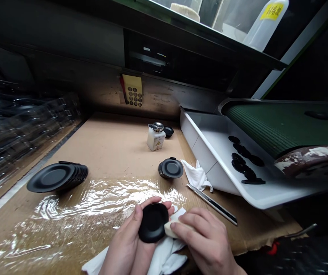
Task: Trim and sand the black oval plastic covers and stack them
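My left hand holds a black, shallow, rounded dish-shaped part, its face turned up toward me. Pinched in my right hand is a cream-coloured pad, its tip against the right edge of the part. A white cloth lies bunched below both hands. Just beyond them stands a short stack of black parts. To the left, a longer stack of similar parts leans over. A snap-off utility knife rests right of my hands, near another crumpled white cloth.
A white square pump bottle stands farther back, with a black part behind it. On the right, a white tray holds several black parts under a green conveyor belt. Clear plastic trays are stacked at left. Clear film covers the front cardboard.
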`<act>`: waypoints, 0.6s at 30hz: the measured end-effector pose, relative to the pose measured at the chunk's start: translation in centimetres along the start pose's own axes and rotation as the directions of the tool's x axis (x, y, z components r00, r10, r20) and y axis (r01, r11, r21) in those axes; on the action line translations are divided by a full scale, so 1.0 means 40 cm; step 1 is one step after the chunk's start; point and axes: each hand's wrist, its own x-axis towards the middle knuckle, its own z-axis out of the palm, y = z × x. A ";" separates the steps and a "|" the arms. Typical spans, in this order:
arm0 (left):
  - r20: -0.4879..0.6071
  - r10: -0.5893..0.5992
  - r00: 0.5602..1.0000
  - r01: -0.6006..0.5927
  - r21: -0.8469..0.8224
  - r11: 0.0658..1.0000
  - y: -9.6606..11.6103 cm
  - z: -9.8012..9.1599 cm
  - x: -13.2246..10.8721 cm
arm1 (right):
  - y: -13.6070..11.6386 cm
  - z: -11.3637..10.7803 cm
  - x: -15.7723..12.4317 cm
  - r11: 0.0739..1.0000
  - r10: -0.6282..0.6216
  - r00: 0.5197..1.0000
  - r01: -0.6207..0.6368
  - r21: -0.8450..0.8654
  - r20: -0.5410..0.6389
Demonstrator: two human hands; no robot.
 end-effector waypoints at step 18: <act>0.041 -0.017 0.999 0.017 -0.005 1.000 -0.002 -0.006 0.000 | -0.017 0.003 0.018 0.996 -0.022 0.992 0.033 -0.079 0.126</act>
